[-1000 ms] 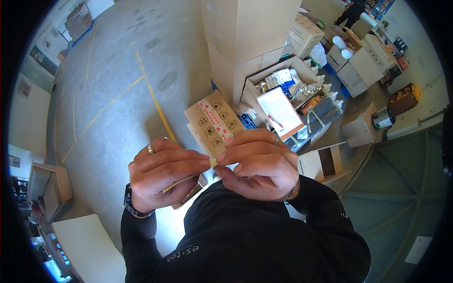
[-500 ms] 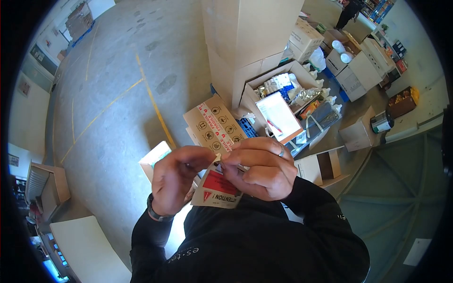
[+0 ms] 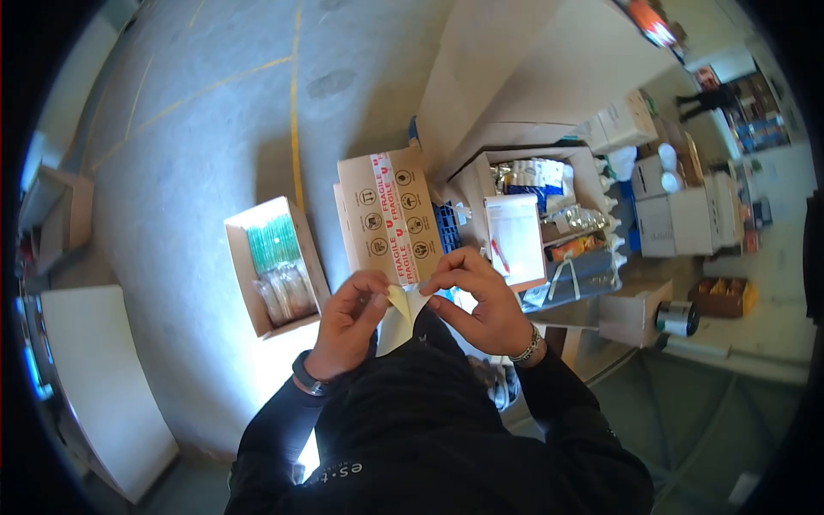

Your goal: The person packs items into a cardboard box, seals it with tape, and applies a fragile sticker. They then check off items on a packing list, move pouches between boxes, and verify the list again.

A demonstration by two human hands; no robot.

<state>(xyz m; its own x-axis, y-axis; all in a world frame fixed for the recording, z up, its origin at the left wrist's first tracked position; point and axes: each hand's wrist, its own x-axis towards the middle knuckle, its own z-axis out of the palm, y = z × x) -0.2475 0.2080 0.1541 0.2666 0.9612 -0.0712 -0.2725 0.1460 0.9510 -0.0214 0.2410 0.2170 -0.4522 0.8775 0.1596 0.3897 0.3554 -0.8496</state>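
A pale sticker label (image 3: 396, 332) is stretched between my two hands in front of my body. A yellowish layer (image 3: 398, 299) folds away from it at the top, near my left fingertips. My left hand (image 3: 347, 328) pinches the left side of the label between thumb and fingers. On the other side, my right hand (image 3: 482, 300) has the top right corner pinched. The printed face does not show now. Just beyond my hands stands a cardboard box (image 3: 352, 184) sealed with red and white fragile tape (image 3: 396, 202).
An open carton (image 3: 241, 273) with green and clear-wrapped packs sits on the floor at left. To the right, a clipboard (image 3: 512, 219) with a red pen rests on a box of supplies (image 3: 472, 180). Tall cardboard (image 3: 515, 77) rises behind. A person (image 3: 708, 101) stands far back.
The label has turned from its red printed face to its pale side, and a yellowish layer now lifts at the top. My hands have moved slightly apart. The view has rotated and shifted.
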